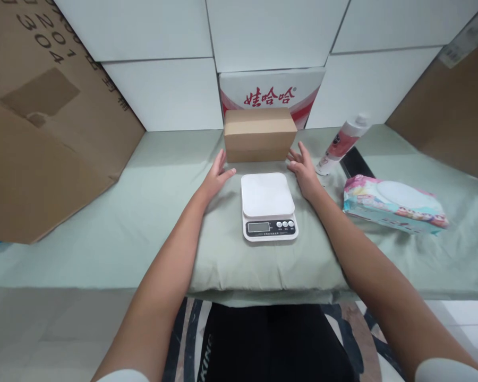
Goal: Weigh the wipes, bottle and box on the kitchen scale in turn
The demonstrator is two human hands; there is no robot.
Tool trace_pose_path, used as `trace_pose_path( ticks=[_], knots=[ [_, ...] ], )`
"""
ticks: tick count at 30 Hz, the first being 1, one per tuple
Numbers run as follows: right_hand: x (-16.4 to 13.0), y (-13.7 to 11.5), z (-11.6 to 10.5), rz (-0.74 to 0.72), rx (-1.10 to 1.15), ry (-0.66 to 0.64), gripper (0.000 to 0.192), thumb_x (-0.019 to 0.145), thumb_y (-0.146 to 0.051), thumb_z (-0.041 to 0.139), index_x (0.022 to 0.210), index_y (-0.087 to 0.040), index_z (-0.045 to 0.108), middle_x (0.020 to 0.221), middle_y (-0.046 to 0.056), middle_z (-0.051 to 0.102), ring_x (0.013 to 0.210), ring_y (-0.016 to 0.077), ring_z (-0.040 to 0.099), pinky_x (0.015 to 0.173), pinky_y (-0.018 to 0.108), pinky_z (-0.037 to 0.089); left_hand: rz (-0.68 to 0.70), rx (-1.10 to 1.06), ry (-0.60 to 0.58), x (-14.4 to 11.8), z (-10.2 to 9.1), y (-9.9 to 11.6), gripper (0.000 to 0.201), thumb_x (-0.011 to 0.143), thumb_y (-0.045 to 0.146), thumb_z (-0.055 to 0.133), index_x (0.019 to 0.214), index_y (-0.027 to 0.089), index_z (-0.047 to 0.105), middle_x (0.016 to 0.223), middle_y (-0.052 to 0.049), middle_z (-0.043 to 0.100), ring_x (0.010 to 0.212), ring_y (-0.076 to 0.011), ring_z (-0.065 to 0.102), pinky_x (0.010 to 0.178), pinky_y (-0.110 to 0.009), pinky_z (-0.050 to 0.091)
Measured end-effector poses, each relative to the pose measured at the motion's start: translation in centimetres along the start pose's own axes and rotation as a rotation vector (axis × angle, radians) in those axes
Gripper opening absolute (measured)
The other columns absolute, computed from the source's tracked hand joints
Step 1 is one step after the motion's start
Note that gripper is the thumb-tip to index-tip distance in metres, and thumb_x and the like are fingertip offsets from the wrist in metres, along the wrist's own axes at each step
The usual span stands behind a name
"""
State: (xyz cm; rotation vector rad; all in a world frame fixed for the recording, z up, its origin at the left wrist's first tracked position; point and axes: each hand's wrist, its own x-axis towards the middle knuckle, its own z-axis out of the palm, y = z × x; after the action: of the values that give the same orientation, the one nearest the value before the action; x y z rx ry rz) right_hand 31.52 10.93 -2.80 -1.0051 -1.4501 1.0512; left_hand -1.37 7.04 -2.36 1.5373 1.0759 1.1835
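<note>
A small brown cardboard box [259, 135] stands on the pale green cloth behind a white digital kitchen scale [267, 205]. My left hand [218, 177] rests flat on the cloth just left of the box's front corner, fingers apart and holding nothing. My right hand [305, 168] lies open to the right of the box, fingertips near its lower right corner. The scale's platform is bare and sits between my two hands, on a folded green cushion [263, 265].
A white and pink bottle [341, 144] lies to the right, beside a dark flat object [354, 162] and a pack of wet wipes [394, 204]. Large cardboard boxes [43, 116] flank both sides. White blocks and a red-lettered carton [271, 91] form the back wall.
</note>
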Motion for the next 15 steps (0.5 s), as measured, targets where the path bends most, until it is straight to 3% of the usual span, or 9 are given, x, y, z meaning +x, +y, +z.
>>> trace_pose_path(
  ticks=[4,8,12,15],
  knots=[
    [0.1,0.2,0.0,-0.012,-0.002,-0.011,0.093,0.079,-0.053,0.067,0.165,-0.039,0.033,0.17,0.007,0.048,0.152,0.0297,0.053,0.122,0.06,0.045,-0.002,-0.004,0.0,-0.1,0.2,0.3,0.1,0.085,0.058,0.08,0.167,0.036,0.028,0.184,-0.011,0.015,0.171,-0.0356,0.014,0.137,-0.057,0.022],
    [0.3,0.9,0.2,-0.024,-0.003,0.04,0.09,0.08,-0.052,0.064,0.164,-0.04,0.034,0.165,0.007,0.053,0.147,0.0292,0.056,0.118,0.059,0.049,0.002,-0.018,0.059,-0.1,0.5,0.5,0.097,0.079,0.054,0.083,0.162,0.034,0.036,0.181,-0.012,0.026,0.167,-0.0382,0.029,0.13,-0.057,0.035],
    [0.6,1.6,-0.1,-0.029,-0.015,0.101,0.088,0.079,-0.051,0.065,0.161,-0.04,0.036,0.155,0.006,0.057,0.139,0.0265,0.06,0.114,0.053,0.053,0.0,0.012,0.186,-0.2,0.5,0.8,0.087,0.079,0.049,0.08,0.156,0.03,0.047,0.164,-0.017,0.051,0.138,-0.0343,0.062,0.11,-0.049,0.053],
    [0.6,1.7,-0.5,-0.041,-0.008,0.125,0.087,0.079,-0.054,0.065,0.16,-0.039,0.038,0.146,0.005,0.058,0.131,0.0246,0.062,0.11,0.049,0.056,0.004,0.045,0.264,-0.3,0.4,1.3,0.075,0.081,0.048,0.076,0.151,0.028,0.056,0.144,-0.014,0.064,0.117,-0.0262,0.067,0.097,-0.041,0.057]
  ],
)
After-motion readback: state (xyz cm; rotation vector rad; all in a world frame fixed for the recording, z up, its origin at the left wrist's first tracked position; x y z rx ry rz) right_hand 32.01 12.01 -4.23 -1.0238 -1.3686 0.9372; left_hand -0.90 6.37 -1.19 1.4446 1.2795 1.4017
